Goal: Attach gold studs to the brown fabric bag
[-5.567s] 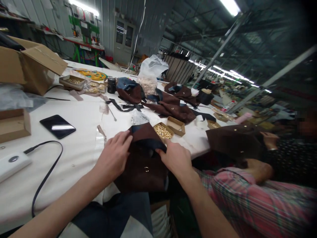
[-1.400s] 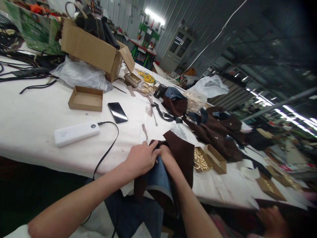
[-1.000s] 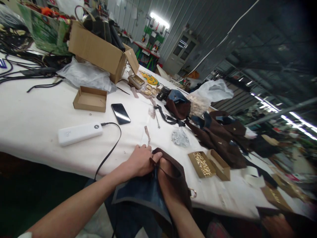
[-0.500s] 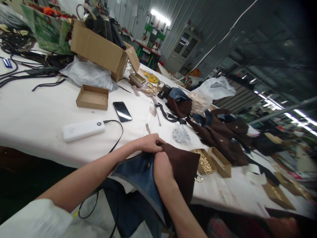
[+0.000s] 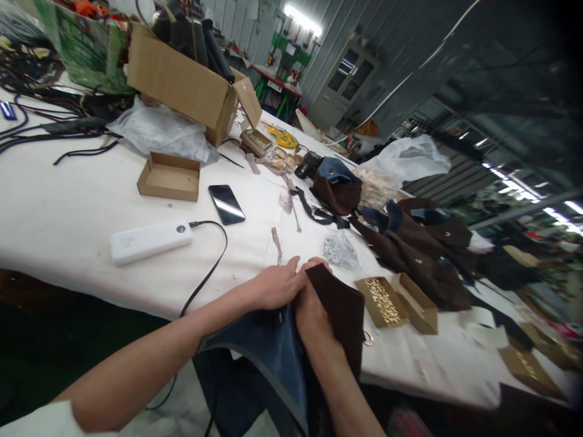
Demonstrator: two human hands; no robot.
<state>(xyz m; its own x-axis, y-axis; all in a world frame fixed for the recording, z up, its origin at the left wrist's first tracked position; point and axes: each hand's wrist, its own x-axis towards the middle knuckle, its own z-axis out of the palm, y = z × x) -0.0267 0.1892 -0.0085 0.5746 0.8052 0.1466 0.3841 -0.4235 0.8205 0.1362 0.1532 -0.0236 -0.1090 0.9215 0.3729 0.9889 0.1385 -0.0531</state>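
Note:
A dark brown bag (image 5: 342,315) with a blue lining (image 5: 268,340) hangs over the table's front edge, in front of my body. My left hand (image 5: 279,285) is closed on its upper edge, with the thumb pointing up. Close beside it, my right hand (image 5: 313,312) reaches between the blue lining and the brown panel, its fingers curled at the same edge. The two hands touch, and what lies between the fingertips is hidden. A small dark metal fitting (image 5: 279,318) shows on the lining, and a gold ring (image 5: 368,338) sits at the brown panel's right side.
On the white table (image 5: 82,188) lie a white power bank (image 5: 150,241) with a black cable, a phone (image 5: 226,204) and a cardboard tray (image 5: 168,177). To the right are a box of gold hardware (image 5: 382,300), a bag of silver parts (image 5: 340,250) and more brown bags (image 5: 410,249).
My hands have drawn closer together along the bag's edge, and the left hand's thumb now points up. The brown panel has folded narrower and more upright. The view has shifted slightly.

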